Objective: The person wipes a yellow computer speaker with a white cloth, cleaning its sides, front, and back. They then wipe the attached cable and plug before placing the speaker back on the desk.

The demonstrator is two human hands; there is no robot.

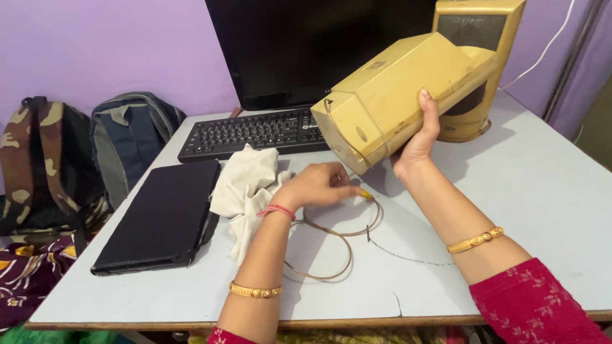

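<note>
Right hand point(421, 139) raised above the pale grey-blue tabletop point(542, 200), fingers and thumb clamped around the underside of a yellowed plastic box-shaped desktop speaker point(397, 94), tilted with its narrow end pointing down and left. Left hand point(319, 185) low on the table, fingertips pinched together on the yellow plug end point(365, 193) of a thin brown cable point(330, 251), looped in loose circles on the surface just below the hand. Gold bangles and a pink thread band on the left forearm, a gold bangle on the right, red patterned sleeves at both elbows.

Second matching yellowed speaker point(477, 35) upright on the table behind the held one, near the back right. Large black monitor point(304, 43) at the back, black keyboard point(253, 133) in front of it. Crumpled cream cloth point(248, 187) just left of the left hand, touching a closed black laptop point(162, 218) lying flat at the left edge. Beyond the table's left side, a camouflage backpack point(38, 163) and a grey-blue backpack point(127, 142) against the lilac wall. White cord point(548, 48) hanging down the wall at right.
</note>
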